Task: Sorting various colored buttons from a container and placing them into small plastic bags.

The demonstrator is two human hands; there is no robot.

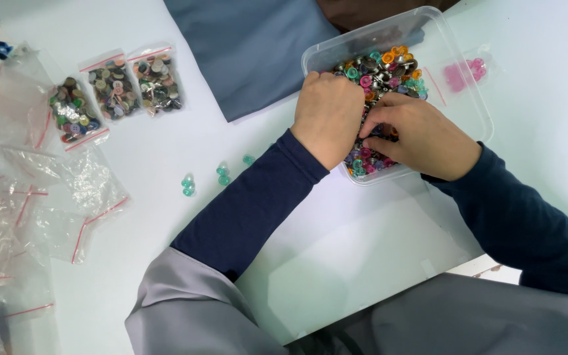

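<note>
A clear plastic box [336, 49] on the white table holds a heap of mixed coloured buttons [389, 66]. Both my hands are inside it, on top of the heap. My left hand [327, 115] rests knuckles up over the left part of the pile, fingers curled down into the buttons. My right hand [422, 135] lies beside it, fingertips pinched together among the buttons near the middle; whether a button is held between them is hidden. Both arms wear dark blue sleeves.
Three sealed bags of mixed buttons [114, 85] lie at the upper left. Empty clear zip bags [41, 197] pile along the left edge. A few teal buttons [221, 174] sit loose on the table. A small bag of pink buttons [465, 72] lies right of the box. Blue-grey fabric [251, 46] is behind.
</note>
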